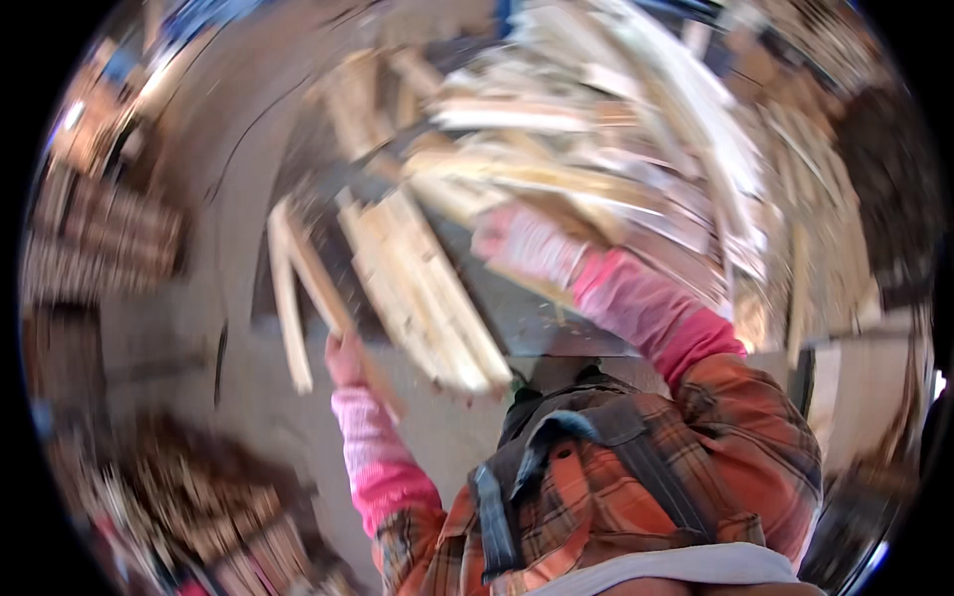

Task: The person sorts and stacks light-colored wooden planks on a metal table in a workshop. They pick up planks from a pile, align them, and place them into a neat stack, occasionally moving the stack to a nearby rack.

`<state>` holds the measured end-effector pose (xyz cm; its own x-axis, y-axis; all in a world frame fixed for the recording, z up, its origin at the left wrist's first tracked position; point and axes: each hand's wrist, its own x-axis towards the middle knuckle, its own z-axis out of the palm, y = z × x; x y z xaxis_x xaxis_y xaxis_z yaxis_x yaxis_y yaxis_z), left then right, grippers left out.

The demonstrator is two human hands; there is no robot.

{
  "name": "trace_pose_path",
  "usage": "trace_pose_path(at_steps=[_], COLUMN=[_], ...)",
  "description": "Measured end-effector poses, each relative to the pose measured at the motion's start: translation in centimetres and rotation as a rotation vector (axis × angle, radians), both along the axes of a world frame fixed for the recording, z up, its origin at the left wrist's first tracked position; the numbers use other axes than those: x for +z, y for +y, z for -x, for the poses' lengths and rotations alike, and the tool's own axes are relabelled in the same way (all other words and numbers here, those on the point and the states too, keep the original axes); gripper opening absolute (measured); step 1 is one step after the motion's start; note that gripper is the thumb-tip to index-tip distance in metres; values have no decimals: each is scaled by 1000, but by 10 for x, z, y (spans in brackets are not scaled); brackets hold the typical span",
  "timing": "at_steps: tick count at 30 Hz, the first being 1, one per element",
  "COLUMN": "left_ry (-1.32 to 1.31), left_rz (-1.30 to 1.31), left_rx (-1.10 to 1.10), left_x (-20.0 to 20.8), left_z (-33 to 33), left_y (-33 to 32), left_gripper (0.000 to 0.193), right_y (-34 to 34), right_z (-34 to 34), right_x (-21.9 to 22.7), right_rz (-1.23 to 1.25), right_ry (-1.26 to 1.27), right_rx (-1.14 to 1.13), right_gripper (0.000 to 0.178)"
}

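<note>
While the left hand point(345, 360) gripped a thin wooden slat point(323, 288) with closed fingers, the right hand point(527, 246) reached into the lumber pile point(596, 149), its fingers too blurred to judge. Holding the slat near its middle would probably have steadied it.

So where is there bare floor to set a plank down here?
Bare grey floor lies left of the slat in the left hand, bordered by the dark stacks at far left. A smaller patch sits below the plank bundle. Around the right hand, the wood pile is crowded.
</note>
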<state>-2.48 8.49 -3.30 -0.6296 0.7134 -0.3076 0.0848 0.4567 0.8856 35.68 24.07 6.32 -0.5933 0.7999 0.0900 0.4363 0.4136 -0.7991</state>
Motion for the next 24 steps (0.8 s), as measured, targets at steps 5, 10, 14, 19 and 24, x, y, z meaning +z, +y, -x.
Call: trace_pose_path(at_steps=[5,10,14,19,24], left_ry=[-176,-157,44,432,328], left_rz=[70,53,71,38,-230], left_rx=[-154,-139,-119,-134,-184], left_x=[-67,-66,-53,-25,44], left_z=[-11,-30,-19,-45,-136], left_y=[46,57,61,89,98], left_gripper=[24,28,41,52,44], right_y=[9,-6,24,78,67], right_z=[-123,-260,-330,-343,-325], right_x=[83,148,111,126,161], right_rz=[-234,-21,-49,18,-62], right_ry=[-534,-665,-538,-393,-494], right_rx=[-466,-1116,-1096,-953,-896], right_gripper=[45,71,84,76,51])
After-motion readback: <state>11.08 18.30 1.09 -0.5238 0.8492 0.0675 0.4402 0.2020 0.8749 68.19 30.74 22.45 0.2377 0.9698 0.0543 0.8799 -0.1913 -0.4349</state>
